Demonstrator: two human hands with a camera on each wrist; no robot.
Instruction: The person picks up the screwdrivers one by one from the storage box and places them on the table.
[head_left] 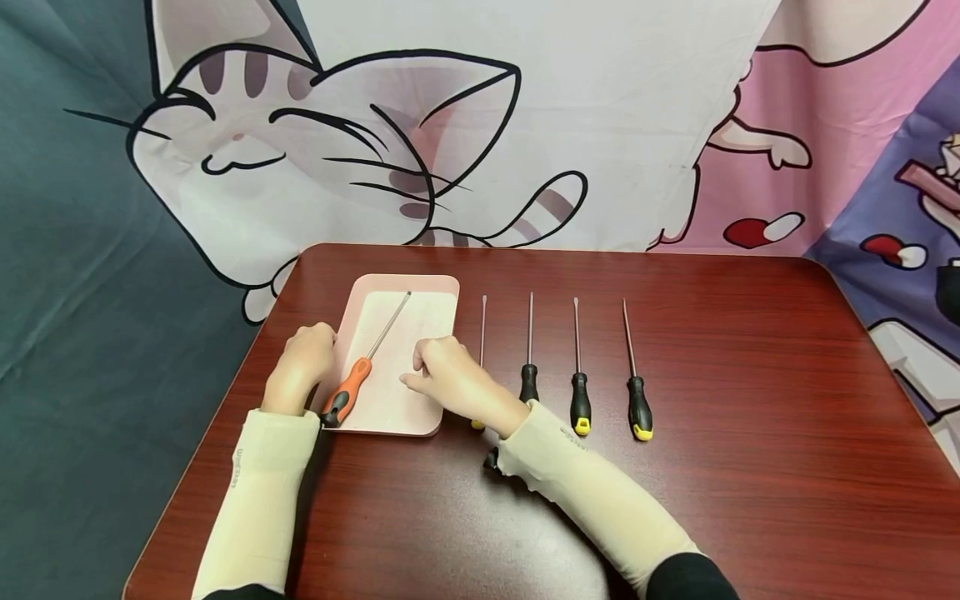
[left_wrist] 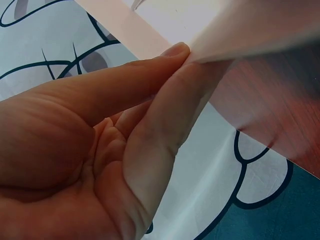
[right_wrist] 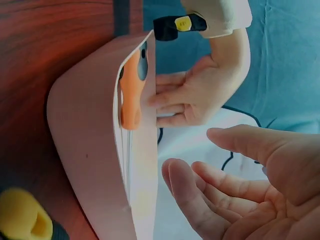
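A shallow pale pink tray [head_left: 406, 281] lies at the left part of the table, an orange-and-black handled screwdriver [head_left: 348, 387] slanting across it, tip toward the back. At the tray's left edge, my left hand [head_left: 302, 362] pinches the rim between thumb and finger, as the left wrist view shows. My right hand [head_left: 457, 375] hovers over the tray's right side, fingers loosely bent and thumb apart. Nothing sits between them in the right wrist view. Partly hidden behind that hand is a screwdriver [head_left: 483, 321] beside the tray.
Three more black-and-yellow screwdrivers, a left one [head_left: 529, 381], a middle one [head_left: 580, 400] and a right one [head_left: 638, 408], lie in a row on the reddish-brown table [head_left: 750, 375]. A cat-print cloth [head_left: 637, 100] hangs behind the table's back edge.
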